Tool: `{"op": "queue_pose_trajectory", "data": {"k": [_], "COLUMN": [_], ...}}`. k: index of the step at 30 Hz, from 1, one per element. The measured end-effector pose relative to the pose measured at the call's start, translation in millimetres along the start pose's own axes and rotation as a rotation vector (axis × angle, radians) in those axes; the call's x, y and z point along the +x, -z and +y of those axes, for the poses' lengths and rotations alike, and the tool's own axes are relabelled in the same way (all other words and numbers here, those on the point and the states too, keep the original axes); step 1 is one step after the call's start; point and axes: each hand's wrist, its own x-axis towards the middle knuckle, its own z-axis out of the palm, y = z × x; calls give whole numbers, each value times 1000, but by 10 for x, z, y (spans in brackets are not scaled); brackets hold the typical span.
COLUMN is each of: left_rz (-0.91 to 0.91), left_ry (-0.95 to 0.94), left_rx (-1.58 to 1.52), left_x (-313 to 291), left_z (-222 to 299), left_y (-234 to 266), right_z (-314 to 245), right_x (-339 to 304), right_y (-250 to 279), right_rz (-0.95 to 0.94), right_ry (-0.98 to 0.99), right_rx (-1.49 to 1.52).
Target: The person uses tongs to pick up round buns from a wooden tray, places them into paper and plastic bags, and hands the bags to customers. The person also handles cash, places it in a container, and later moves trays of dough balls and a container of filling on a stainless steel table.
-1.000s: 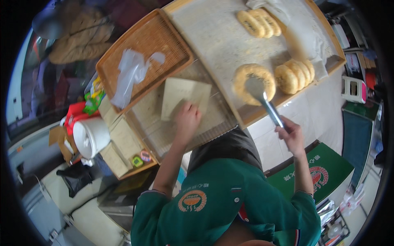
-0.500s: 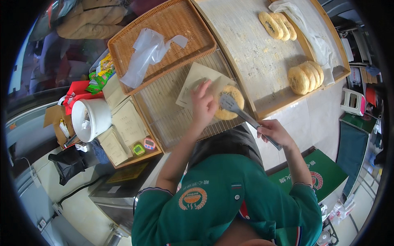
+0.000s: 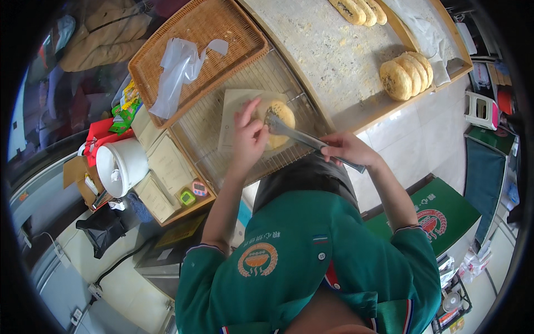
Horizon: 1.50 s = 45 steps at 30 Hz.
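My right hand (image 3: 349,150) is wrapped round the handle of grey metal tongs (image 3: 303,138). The tongs' head lies on a round golden flatbread (image 3: 285,113) with dark seeds on top. Against the bread's left side is a beige paper bag (image 3: 230,109), and the bread overlaps it; how far it sits inside I cannot tell. Thumb and forefinger of my left hand (image 3: 249,136) pinch the bag's edge beside the tongs' tip, other fingers raised. Bag and bread are above a wire cooling rack (image 3: 214,142).
A wicker tray (image 3: 222,25) holding a crumpled plastic bag (image 3: 179,69) stands beyond the rack. On the wooden-edged tray (image 3: 328,67) at right sit several upright flatbreads (image 3: 401,77). To the left are stacked paper bags (image 3: 169,164), two small timers (image 3: 187,196) and a white bucket (image 3: 128,158).
The bread, tongs and my right hand have shifted left, and the bread now overlaps the paper bag more. The bag has turned more upright. The whole view has shifted slightly.
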Motion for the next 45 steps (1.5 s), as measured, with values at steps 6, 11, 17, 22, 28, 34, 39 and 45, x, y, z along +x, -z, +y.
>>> {"op": "queue_pose_trajectory", "data": {"k": [6,11,17,22,28,34,39,45], "left_rz": [42,117,387,424,569,507,554,634], "left_ry": [-71,-60,-103,-3,131,300,289,358], "left_rx": [88,237,400,460,784,1260,1164,894], "left_x": [-41,-144,-411,-801,-1628,-2492,-2550,-2529], "left_z": [76,86,82,8,-225,-382,-742,-450], "left_y": [-114,-75,249,687,1599,2751,2809,2684], "right_z": [122,93,-156,-346,-682,-847,-548,-460], "right_x": [74,105,340,648,1240,1829,1959,1889], "right_y": [-51,-125,-417,-823,-1738,-2830,-2783,-2351], "right_rz": [-83,-35,-132,-255,-434,-659,-599,-671], "right_ry": [9,48,47,41,-16,156,89,-7], "right_rx": [155,77,57,-70,-263,-463,-426,-335]}}
